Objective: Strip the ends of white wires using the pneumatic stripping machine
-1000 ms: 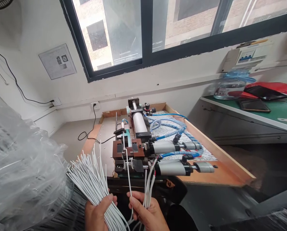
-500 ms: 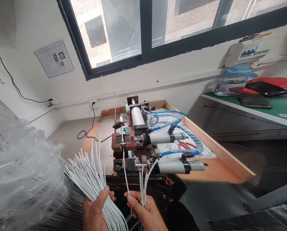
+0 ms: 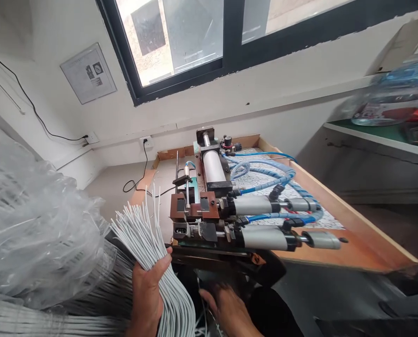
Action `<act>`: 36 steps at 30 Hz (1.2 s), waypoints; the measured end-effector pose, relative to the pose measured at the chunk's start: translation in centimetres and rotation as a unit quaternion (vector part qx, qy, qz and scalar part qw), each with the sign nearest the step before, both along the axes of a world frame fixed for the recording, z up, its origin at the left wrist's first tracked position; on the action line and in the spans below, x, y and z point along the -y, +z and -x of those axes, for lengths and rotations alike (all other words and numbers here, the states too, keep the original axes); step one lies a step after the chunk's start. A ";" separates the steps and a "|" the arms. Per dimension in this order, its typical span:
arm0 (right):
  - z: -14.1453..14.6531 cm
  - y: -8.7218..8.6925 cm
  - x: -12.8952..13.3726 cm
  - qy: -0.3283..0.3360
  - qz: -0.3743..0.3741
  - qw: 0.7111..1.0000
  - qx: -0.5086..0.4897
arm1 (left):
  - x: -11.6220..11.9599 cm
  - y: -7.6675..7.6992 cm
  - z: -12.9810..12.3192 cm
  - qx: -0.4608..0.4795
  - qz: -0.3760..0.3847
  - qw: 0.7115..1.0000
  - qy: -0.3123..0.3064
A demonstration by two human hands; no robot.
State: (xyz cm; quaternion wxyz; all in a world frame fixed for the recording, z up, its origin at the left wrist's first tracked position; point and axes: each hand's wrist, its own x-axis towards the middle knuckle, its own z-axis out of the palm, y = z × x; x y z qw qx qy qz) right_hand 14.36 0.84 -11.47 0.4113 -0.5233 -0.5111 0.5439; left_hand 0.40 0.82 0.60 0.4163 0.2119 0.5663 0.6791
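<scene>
My left hand (image 3: 148, 292) is wrapped round a thick bundle of white wires (image 3: 172, 281), whose tips fan up toward the machine. To its right and lower down, my right hand (image 3: 230, 306) is below the front of the machine, back of the hand upward and thumb pointing left. A few thin wires (image 3: 204, 311) hang beside its thumb; the fingertips are hidden and blurred, so any grip does not show. In front of both hands stands a pneumatic wire-stripping machine (image 3: 194, 210) with silver cylinders; gaps show between its upper and lower jaw blocks.
Plastic-wrapped bundles (image 3: 43, 229) crowd the left side, with more wires (image 3: 99, 285) beneath. A wooden-edged tray (image 3: 363, 234) surrounds the machine, with blue air hoses (image 3: 275, 175) inside. A plastic jar (image 3: 387, 103) stands on the green-topped table (image 3: 338, 124) at right.
My right hand has dropped away from the machine, and the wire it held at the jaws is out of them. The jaws have opened. The view has shifted; my left hand keeps its bundle.
</scene>
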 end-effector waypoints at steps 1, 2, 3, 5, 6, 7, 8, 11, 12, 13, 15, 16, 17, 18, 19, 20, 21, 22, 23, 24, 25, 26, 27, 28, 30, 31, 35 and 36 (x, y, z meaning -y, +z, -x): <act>0.4 1.6 -0.3 0.028 -0.043 0.999 0.006 | -0.1 0.1 -0.2 -0.004 -0.010 1.000 -0.009; 0.9 3.2 -0.7 0.080 -0.078 0.994 -0.021 | -0.2 0.2 -0.4 -0.005 -0.018 1.000 -0.019; 1.4 4.7 -1.0 0.099 -0.105 0.988 -0.058 | -0.4 0.3 -0.6 -0.004 -0.023 0.999 -0.028; 2.5 6.9 -1.5 0.101 -0.122 0.981 -0.114 | -0.6 0.3 -0.9 0.001 -0.022 0.999 -0.039; 3.0 7.6 -1.8 0.090 -0.119 0.979 -0.137 | -0.7 0.3 -1.0 0.002 -0.020 0.999 -0.042; 3.3 7.9 -1.9 0.081 -0.109 0.978 -0.155 | -0.8 0.3 -1.0 0.000 -0.021 0.999 -0.043; 3.5 8.0 -2.1 0.072 -0.094 0.978 -0.170 | -0.8 0.3 -1.0 -0.002 -0.022 0.999 -0.043; 3.7 7.6 -2.3 0.052 -0.030 0.975 -0.214 | -0.9 0.2 -1.0 0.000 -0.024 0.999 -0.044; 3.7 7.5 -2.3 0.043 -0.009 0.972 -0.233 | -1.0 0.3 -0.9 0.005 -0.021 0.999 -0.045; 3.6 7.4 -2.2 0.034 0.009 0.967 -0.251 | -1.0 0.3 -0.9 0.010 -0.016 0.999 -0.047; 3.5 7.4 -2.2 0.011 0.035 0.958 -0.283 | -1.1 0.4 -0.8 0.021 -0.009 0.998 -0.052; 3.5 7.5 -2.1 -0.001 0.044 0.955 -0.293 | -1.1 0.5 -0.8 0.025 -0.006 0.998 -0.054; 3.4 7.6 -2.1 -0.009 0.052 0.952 -0.300 | -1.1 0.6 -0.7 0.029 -0.004 0.998 -0.055; 3.4 7.7 -2.1 -0.015 0.058 0.950 -0.308 | -1.0 0.7 -0.7 0.033 -0.002 0.998 -0.057; 3.5 7.8 -2.1 -0.017 0.063 0.946 -0.316 | -1.0 0.8 -0.7 0.038 0.000 0.997 -0.060; 3.5 7.9 -2.1 -0.017 0.066 0.943 -0.326 | -0.9 0.9 -0.7 0.044 0.002 0.997 -0.064; 3.5 8.0 -2.1 -0.019 0.070 0.939 -0.337 | -0.9 1.0 -0.7 0.050 0.003 0.997 -0.065; 3.5 8.1 -2.1 -0.023 0.076 0.934 -0.347 | -0.8 1.1 -0.8 0.054 0.003 0.996 -0.065; 3.5 8.2 -2.1 -0.030 0.084 0.930 -0.357 | -0.8 1.1 -0.8 0.055 0.003 0.997 -0.062; 3.6 8.3 -2.2 -0.038 0.092 0.926 -0.365 | -0.8 1.2 -0.9 0.056 0.002 0.997 -0.062; 3.6 8.3 -2.2 -0.046 0.101 0.922 -0.371 | -0.8 1.1 -1.0 0.054 -0.003 0.997 -0.062; 3.6 8.4 -2.3 -0.053 0.109 0.919 -0.376 | -0.9 1.1 -1.0 0.053 -0.010 0.996 -0.066; 3.6 8.5 -2.4 -0.058 0.116 0.916 -0.380 | -0.9 1.1 -1.1 0.052 -0.017 0.996 -0.070; 3.7 8.5 -2.4 -0.062 0.121 0.913 -0.384 | -1.0 1.1 -1.1 0.051 -0.023 0.996 -0.074; 3.8 8.6 -2.5 -0.066 0.128 0.909 -0.390 | -1.1 1.0 -1.1 0.046 -0.031 0.996 -0.075; 3.8 8.6 -2.5 -0.066 0.129 0.908 -0.392 | -1.1 1.0 -1.1 0.042 -0.032 0.996 -0.072; 4.0 8.5 -2.5 -0.041 0.118 0.910 -0.396 | -0.8 0.7 -0.8 0.024 -0.032 0.996 -0.080; 4.1 8.4 -2.4 -0.033 0.111 0.912 -0.392 | -0.7 0.6 -0.7 0.022 -0.031 0.996 -0.083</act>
